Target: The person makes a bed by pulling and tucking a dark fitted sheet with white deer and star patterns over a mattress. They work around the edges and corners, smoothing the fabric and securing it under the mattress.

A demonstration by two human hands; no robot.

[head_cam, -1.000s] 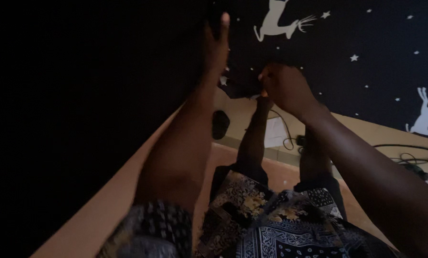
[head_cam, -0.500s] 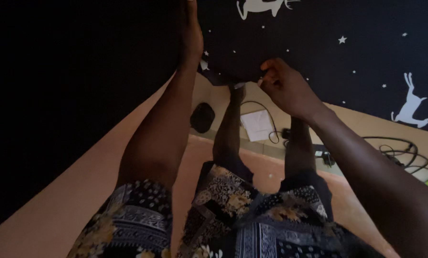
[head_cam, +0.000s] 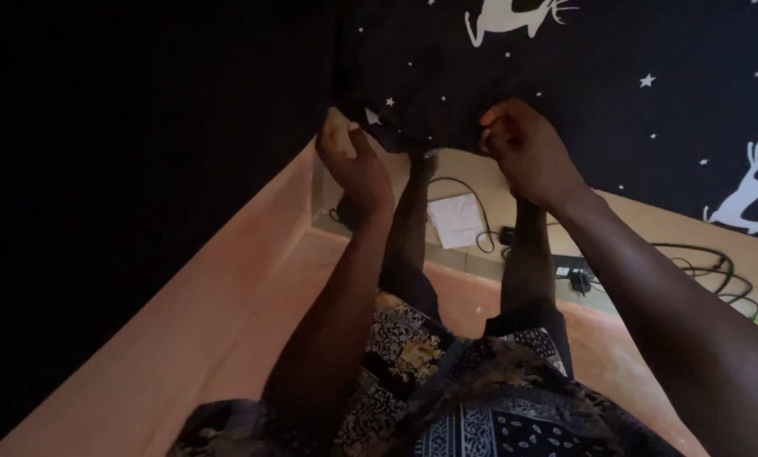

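Fingers of both hands pinch cloth's edge.

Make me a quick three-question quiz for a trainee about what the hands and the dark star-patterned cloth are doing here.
1. True or false: both hands grip the lower edge of the dark cloth.
2. Which hand is nearer the corner of the cloth: A) left hand, B) right hand?
3. What lies on the floor between the person's legs?

Key:
1. True.
2. A.
3. A white sheet of paper, with a dark cable looping beside it.
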